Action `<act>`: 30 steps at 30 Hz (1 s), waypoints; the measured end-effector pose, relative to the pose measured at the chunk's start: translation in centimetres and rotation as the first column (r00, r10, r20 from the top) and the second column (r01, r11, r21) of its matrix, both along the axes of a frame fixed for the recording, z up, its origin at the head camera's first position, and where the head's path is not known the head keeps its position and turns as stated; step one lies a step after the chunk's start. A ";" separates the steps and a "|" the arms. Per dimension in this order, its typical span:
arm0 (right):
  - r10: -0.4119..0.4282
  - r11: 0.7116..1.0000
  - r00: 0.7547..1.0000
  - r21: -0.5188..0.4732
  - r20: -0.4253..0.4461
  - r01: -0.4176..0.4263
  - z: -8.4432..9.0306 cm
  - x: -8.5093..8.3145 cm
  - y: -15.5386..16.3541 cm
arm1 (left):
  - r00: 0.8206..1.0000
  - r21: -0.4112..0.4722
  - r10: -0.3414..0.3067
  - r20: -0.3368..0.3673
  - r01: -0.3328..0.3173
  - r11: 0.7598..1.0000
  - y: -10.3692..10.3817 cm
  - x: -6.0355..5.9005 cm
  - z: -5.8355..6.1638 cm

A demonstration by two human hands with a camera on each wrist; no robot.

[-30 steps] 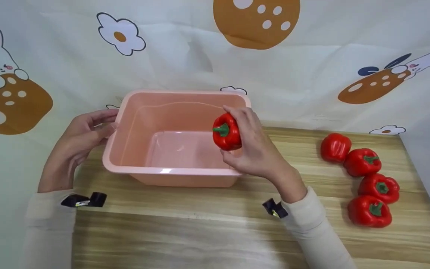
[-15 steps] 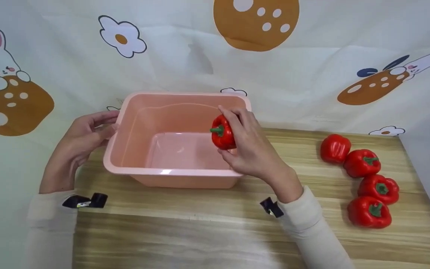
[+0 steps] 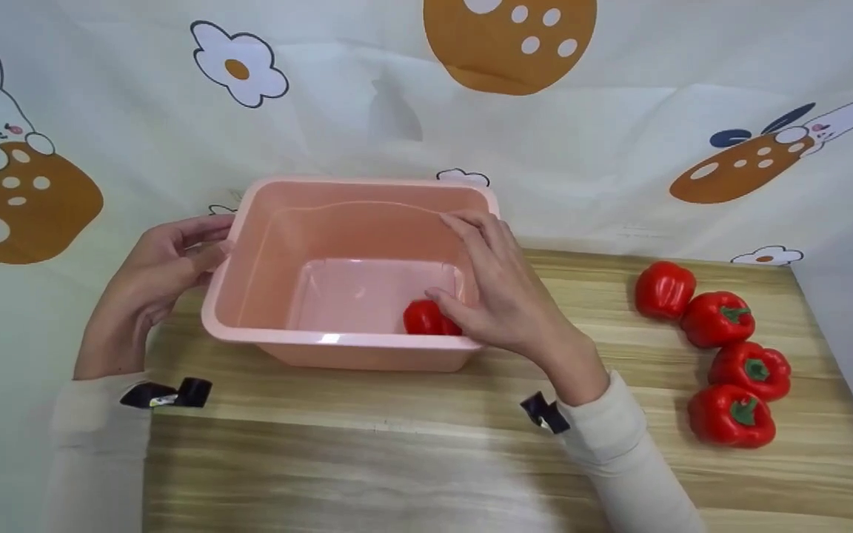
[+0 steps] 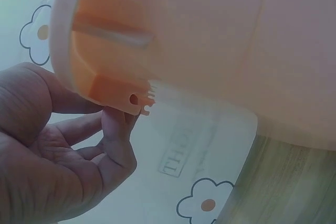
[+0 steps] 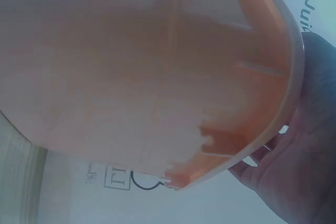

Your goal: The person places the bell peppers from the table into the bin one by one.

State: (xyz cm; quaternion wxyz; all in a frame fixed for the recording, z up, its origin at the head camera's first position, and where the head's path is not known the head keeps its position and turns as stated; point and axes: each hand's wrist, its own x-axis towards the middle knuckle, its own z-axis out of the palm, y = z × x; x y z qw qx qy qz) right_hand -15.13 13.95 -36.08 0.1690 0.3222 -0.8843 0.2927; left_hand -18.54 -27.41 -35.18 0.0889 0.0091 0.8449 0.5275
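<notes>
The left hand (image 3: 146, 285) grips the left rim of the pink tub (image 3: 249, 222), fingers curled under its lip. Inside, one red pepper (image 3: 424, 317) lies on the floor by the near right corner, the right hand (image 3: 497, 292) relaxed just above it, fingers loose, holding nothing. Four more peppers (image 3: 719, 355) wait in a row on the wooden table (image 3: 397, 459) to the right, with nothing between them and the tub.
</notes>
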 end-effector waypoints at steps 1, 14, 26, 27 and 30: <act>0.001 1.000 1.000 -0.009 -0.007 -0.001 0.0 0.0 0.2 | 1.000 0.000 -0.001 0.000 0.001 1.000 0.1 0.0 0.0; -0.039 0.997 0.999 -0.062 -0.030 0.037 -0.4 0.4 2.2 | 1.000 -0.002 0.011 -0.009 -0.011 1.000 0.4 -0.3 0.0; -0.112 0.990 0.994 -0.091 -0.019 0.110 -1.0 1.1 4.3 | 0.999 -0.012 0.019 0.031 -0.019 1.000 0.5 -0.3 -0.1; -0.115 0.989 0.993 -0.096 -0.011 0.113 -1.1 1.2 4.5 | 0.999 -0.012 0.019 0.035 -0.019 1.000 0.5 -0.3 -0.2; -0.123 0.987 0.992 -0.099 0.029 0.126 -1.3 1.6 4.9 | 0.999 -0.023 0.025 0.042 -0.024 0.999 0.2 -0.2 -0.2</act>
